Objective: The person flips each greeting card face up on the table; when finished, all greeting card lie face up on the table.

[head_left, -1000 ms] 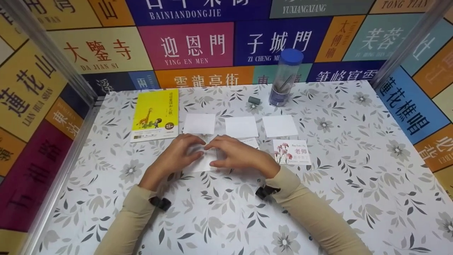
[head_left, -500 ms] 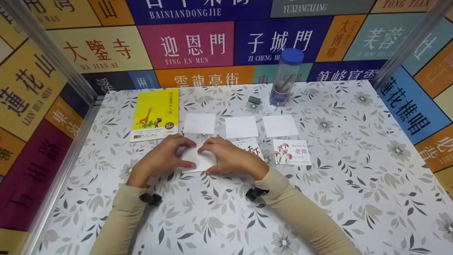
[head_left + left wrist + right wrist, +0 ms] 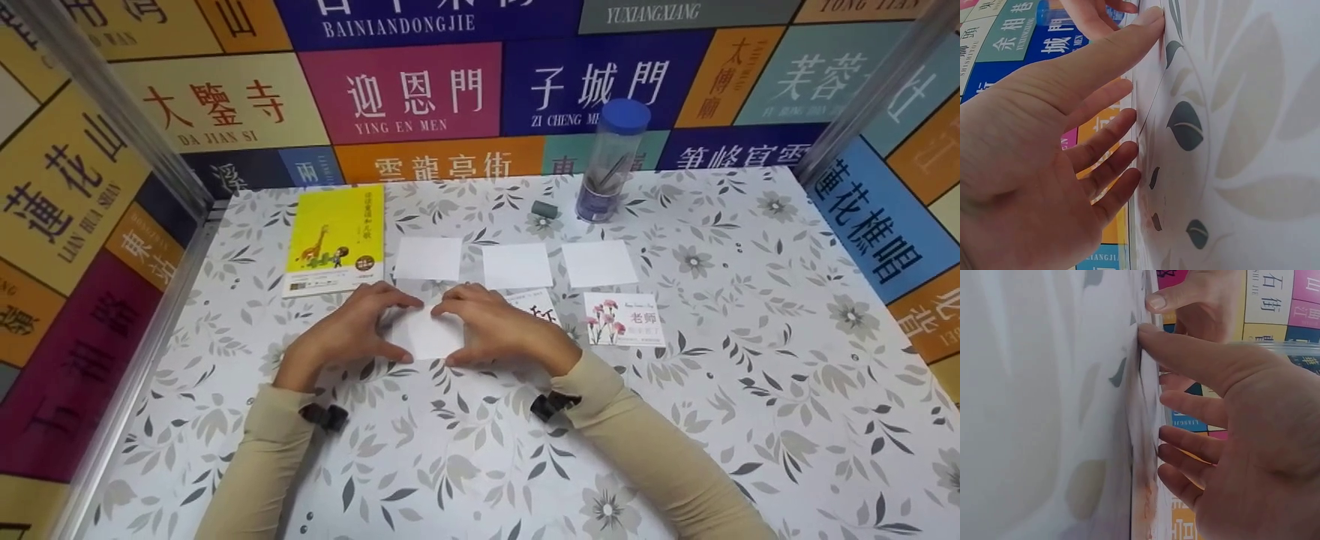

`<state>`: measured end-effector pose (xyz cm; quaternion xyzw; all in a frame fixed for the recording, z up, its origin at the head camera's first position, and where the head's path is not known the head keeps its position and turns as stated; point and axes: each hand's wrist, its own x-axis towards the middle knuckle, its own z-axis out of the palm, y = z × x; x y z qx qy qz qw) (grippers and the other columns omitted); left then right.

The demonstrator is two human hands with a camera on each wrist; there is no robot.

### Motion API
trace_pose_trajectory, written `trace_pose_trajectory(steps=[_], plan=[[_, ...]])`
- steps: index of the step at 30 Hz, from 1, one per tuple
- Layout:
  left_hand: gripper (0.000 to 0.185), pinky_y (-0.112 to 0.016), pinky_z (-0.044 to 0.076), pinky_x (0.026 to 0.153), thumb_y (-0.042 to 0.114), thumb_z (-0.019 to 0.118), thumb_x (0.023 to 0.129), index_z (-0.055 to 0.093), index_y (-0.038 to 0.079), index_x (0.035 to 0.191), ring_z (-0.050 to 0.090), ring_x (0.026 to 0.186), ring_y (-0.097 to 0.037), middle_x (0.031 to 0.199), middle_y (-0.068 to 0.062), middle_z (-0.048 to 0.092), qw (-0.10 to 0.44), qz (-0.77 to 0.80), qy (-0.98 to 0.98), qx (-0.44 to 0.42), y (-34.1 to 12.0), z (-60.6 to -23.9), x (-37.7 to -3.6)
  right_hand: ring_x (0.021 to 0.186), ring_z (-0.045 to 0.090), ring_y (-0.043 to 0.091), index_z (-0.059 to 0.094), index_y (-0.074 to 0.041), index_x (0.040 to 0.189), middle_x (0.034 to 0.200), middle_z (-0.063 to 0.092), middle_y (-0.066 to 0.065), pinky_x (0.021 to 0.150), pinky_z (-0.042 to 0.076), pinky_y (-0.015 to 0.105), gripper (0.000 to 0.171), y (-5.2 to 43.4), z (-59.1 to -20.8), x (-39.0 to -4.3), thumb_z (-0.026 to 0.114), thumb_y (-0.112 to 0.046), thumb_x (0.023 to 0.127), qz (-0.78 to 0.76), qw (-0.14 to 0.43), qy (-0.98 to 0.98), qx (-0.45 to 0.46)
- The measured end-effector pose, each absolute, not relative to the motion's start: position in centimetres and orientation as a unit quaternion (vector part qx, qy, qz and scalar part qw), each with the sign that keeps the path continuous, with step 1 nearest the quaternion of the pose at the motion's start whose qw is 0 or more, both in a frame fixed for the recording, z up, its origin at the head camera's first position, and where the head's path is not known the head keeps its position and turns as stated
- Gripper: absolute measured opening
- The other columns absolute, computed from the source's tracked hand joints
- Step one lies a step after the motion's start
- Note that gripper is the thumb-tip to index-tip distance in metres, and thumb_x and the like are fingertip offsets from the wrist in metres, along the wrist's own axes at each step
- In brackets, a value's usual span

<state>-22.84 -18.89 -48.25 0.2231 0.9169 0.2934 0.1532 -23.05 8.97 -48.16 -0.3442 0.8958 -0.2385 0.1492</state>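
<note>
A small blank white card [image 3: 429, 330] lies on the table between my two hands. My left hand [image 3: 349, 326] is at its left side, thumb tip at the near corner and fingers reaching toward the far corner. Mirroring it, my right hand [image 3: 502, 326] has its thumb at the near right corner and its fingertips at the far side. Both wrist views show the fingers of the left hand [image 3: 1055, 129] and right hand [image 3: 1241, 405] spread and fairly straight, tips down at the card and tabletop. Part of a card with dark red lettering [image 3: 541, 309] shows beyond my right hand.
Three blank white cards [image 3: 427, 259] form a row behind the hands. A yellow book [image 3: 335, 238] lies at the back left. To the right is a card with pink flowers [image 3: 624, 319]. Behind stand a blue-lidded clear tube [image 3: 611, 161] and a small dark grey cylinder [image 3: 544, 209].
The hands have moved apart, the left one leftward, uncovering the middle of the white card. The red-lettered card shows more past my right hand. The head view has shifted slightly.
</note>
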Motion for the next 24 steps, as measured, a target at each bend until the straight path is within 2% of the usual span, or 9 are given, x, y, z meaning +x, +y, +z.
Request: trace_pose_trajectory(steps=[6,12,18,21,24], plan=[[0.085,-0.047,0.041,0.124,0.035,0.102,0.073,0.063,0.035,0.149,0.049,0.137,-0.023,0.147,0.003,0.056,0.164,0.294,0.92,0.2,-18.63,-48.32,-22.86,0.147,0.048,0.025,0.061,-0.016,0.152,0.155,0.056,0.002,0.127,0.038,0.045,0.078,9.36,-47.95,-23.23,0.092,-0.041,0.085,-0.241,0.149,0.897,-0.34],[0.095,-0.047,0.044,0.121,0.034,0.102,0.074,0.056,0.03,0.157,0.05,0.131,-0.024,0.145,-0.002,0.053,0.17,0.285,0.925,0.183,-18.3,-48.11,-22.66,0.145,0.049,0.025,0.061,-0.015,0.151,0.153,0.057,0.004,0.126,0.039,0.046,0.076,9.42,-48.16,-23.46,0.092,-0.039,0.086,-0.25,0.151,0.892,-0.344],[0.087,-0.043,0.046,0.116,0.034,0.102,0.074,0.064,0.024,0.151,0.048,0.127,-0.025,0.14,-0.003,0.049,0.163,0.281,0.926,0.19,-18.06,-47.98,-22.58,0.143,0.05,0.026,0.057,-0.013,0.155,0.153,0.054,0.007,0.125,0.042,0.046,0.082,9.57,-48.27,-23.52,0.093,-0.036,0.085,-0.274,0.152,0.886,-0.342],[0.085,-0.044,0.045,0.119,0.034,0.102,0.075,0.063,0.028,0.15,0.047,0.13,-0.024,0.142,-0.002,0.047,0.154,0.287,0.925,0.195,-18.11,-48.04,-22.62,0.142,0.051,0.027,0.05,-0.014,0.16,0.154,0.052,0.009,0.124,0.043,0.046,0.089,9.77,-48.38,-23.61,0.092,-0.037,0.086,-0.279,0.146,0.89,-0.331],[0.083,-0.043,0.046,0.115,0.03,0.1,0.079,0.061,0.032,0.152,0.047,0.128,-0.025,0.141,-0.002,0.047,0.141,0.301,0.92,0.208,-18.16,-48.13,-22.75,0.148,0.049,0.03,0.045,-0.013,0.164,0.159,0.052,0.012,0.127,0.041,0.048,0.086,9.97,-48.44,-23.89,0.086,-0.035,0.092,-0.291,0.131,0.891,-0.322]])
